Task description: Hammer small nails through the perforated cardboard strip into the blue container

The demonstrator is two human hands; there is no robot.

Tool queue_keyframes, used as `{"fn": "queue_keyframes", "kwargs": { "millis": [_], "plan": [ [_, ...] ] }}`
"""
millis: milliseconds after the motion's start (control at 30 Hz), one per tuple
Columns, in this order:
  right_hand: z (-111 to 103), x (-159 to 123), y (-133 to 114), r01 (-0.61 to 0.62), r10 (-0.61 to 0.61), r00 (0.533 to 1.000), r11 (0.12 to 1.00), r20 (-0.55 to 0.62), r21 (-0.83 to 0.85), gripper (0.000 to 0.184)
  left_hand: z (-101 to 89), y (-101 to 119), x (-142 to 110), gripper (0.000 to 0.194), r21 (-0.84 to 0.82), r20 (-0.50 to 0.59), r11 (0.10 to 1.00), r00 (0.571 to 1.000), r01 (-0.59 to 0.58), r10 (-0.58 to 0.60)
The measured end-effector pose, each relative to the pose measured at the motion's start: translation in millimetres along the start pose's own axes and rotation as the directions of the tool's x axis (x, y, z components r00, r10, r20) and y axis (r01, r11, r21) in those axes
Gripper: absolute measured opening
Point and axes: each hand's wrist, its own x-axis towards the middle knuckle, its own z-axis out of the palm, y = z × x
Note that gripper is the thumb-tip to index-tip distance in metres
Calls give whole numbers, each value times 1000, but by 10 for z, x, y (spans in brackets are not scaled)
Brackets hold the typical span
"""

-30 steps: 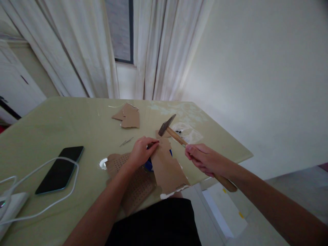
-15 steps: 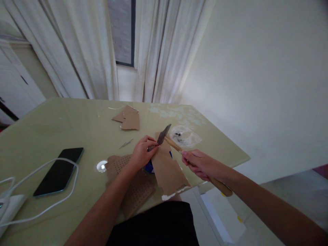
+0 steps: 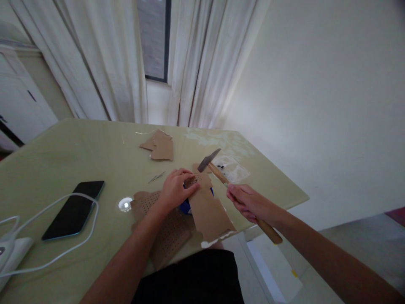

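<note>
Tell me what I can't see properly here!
In the head view:
- Blue thing: mostly hidden by the cardboard strip and left hand.
- Holey cardboard: partly behind the left forearm.
- White box: cut off by the left edge.
- Dark bits by the plastic bag: too small.

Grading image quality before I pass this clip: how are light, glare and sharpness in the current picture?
Head view: dim, soft light overall, with a small bright spot, apparently glare, on the glossy table; head view: the hammer reads clearly in outline, but fine detail beside the left hand is soft; head view: the top-right corner is darkened.
</note>
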Motion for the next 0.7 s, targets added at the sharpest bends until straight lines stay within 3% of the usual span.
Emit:
{"fn": "queue_keyframes", "kwargs": {
  "millis": [167, 700],
  "plan": [
    [72, 18, 51, -61, 62, 998, 997, 6, -52, 64, 2, -28, 4, 38, -15, 30, 1000, 999, 23, -23],
    [171, 74, 173, -13, 15, 999, 998, 32, -69, 68, 6, -5, 15, 36, -69, 34, 997, 999, 35, -33]
  ]
}}
